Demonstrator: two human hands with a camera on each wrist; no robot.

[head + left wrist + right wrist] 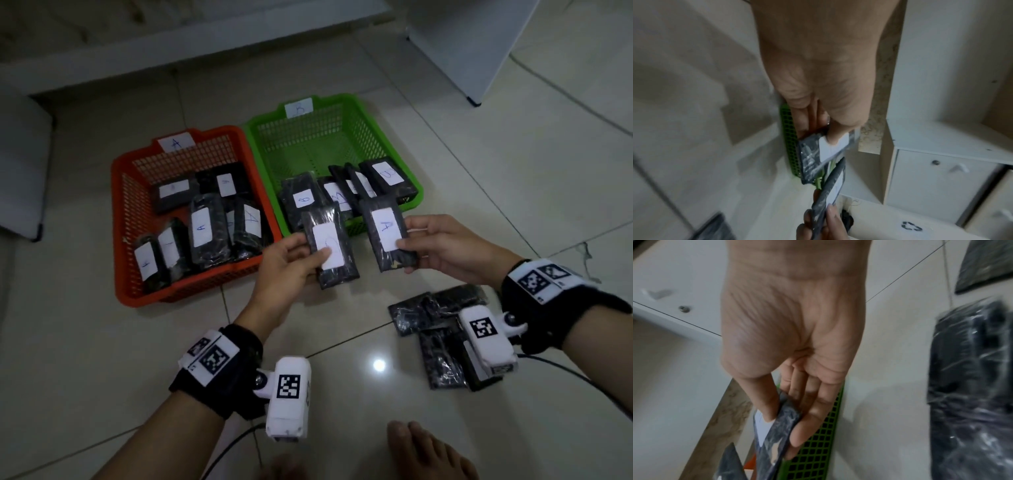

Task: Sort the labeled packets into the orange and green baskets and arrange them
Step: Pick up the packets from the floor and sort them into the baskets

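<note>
With the left hand (pixel 287 263) pinching a packet (pixel 330 248) of unclear label and the right hand (pixel 442 246) pinching the A packet (pixel 388 233), both at 6 o'clock of the green basket (pixel 407 171), the A packet risked landing there instead of the orange basket (pixel 120 205) at 9 o'clock.

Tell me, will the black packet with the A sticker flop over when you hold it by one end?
Probably not much. The A packet stays straight though the right hand pinches only one side, so it seems fairly stiff. A thumb and fingers carry it easily, so it is likely light. Its shiny plastic wrap could be a little slippery.
</note>
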